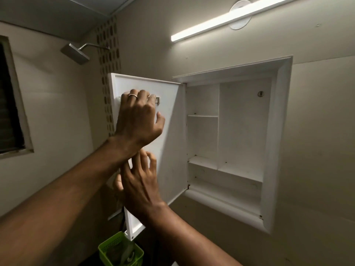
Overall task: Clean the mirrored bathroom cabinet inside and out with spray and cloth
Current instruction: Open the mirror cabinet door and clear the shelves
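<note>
Green plastic basket (121, 250) sits nearest, low under my arms. My right hand (140, 187) has its fingers spread loosely on the inner side of the white cabinet door (171, 131), and my left hand (137, 116) curls over the small metal rail (158, 100) higher up. Farther right, the cabinet (240, 131) stands open in the wall.

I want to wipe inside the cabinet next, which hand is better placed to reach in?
Probably the right hand: it hangs open by the door's lower part, holding nothing. The left hand grips the door's small rail. No cloth shows.
</note>
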